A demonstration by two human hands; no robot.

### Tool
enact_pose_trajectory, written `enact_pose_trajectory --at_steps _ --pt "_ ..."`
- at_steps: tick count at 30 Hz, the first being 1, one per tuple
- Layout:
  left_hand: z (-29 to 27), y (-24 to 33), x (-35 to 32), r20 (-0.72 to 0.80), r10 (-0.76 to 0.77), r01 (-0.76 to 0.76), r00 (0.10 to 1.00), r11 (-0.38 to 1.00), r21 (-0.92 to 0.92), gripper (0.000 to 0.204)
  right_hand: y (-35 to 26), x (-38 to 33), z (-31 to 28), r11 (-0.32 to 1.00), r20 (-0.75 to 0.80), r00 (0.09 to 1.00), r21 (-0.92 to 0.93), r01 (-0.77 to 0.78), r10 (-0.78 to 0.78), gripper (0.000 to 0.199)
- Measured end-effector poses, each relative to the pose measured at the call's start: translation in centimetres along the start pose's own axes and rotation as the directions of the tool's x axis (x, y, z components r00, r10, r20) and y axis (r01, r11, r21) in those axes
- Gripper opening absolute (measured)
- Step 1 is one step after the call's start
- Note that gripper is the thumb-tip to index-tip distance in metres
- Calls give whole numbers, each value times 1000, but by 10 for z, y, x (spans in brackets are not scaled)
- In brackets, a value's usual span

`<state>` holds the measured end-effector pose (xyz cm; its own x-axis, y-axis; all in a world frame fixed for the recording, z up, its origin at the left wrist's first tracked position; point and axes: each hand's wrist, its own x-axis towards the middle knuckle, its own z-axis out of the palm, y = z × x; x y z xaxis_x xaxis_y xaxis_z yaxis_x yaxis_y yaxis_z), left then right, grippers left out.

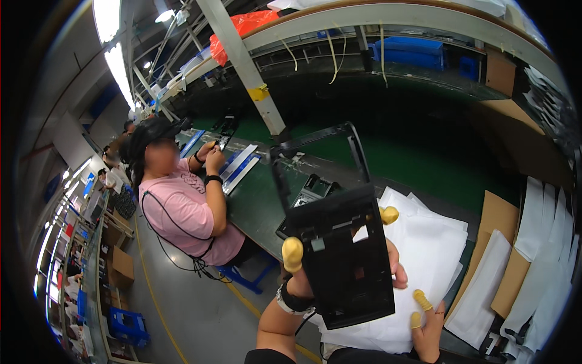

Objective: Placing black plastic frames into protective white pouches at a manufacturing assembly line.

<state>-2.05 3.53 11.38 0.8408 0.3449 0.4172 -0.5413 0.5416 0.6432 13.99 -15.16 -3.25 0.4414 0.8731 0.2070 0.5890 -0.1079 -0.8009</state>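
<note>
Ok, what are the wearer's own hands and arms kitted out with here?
Both forearms are bare, no sleeves. The left hand has a yellow rubber finger cot on the thumb and a black band around the wrist with a thin dark cable running down from it. The right hand wears yellow cots on at least two fingertips; no gloves.

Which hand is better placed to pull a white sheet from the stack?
Right. The right hand already rests on the white sheets at their near edge, apparently free. The left hand is gripping the black panel from beneath.
</note>
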Motion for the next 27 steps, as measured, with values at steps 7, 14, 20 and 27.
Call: enact_pose_trajectory --at_steps 7,14,20,27 --pt "7 -8 7 2 -101 101 995 988 -115 91 -8 5 -9 999 30 999 29 -24 23 38" --pt "-67 13 52 -353 -346 406 869 907 110 62 -4 6 -8 996 69 995 -37 79 -76 40" --pt "-150 4 152 -683 -205 712 702 229 663 82 -12 -2 -13 999 101 995 -53 9 -3 41" --pt "-211 -99 263 -755 186 747 628 -415 519 94 -2 4 -12 1000 49 999 1 23 -23 43"
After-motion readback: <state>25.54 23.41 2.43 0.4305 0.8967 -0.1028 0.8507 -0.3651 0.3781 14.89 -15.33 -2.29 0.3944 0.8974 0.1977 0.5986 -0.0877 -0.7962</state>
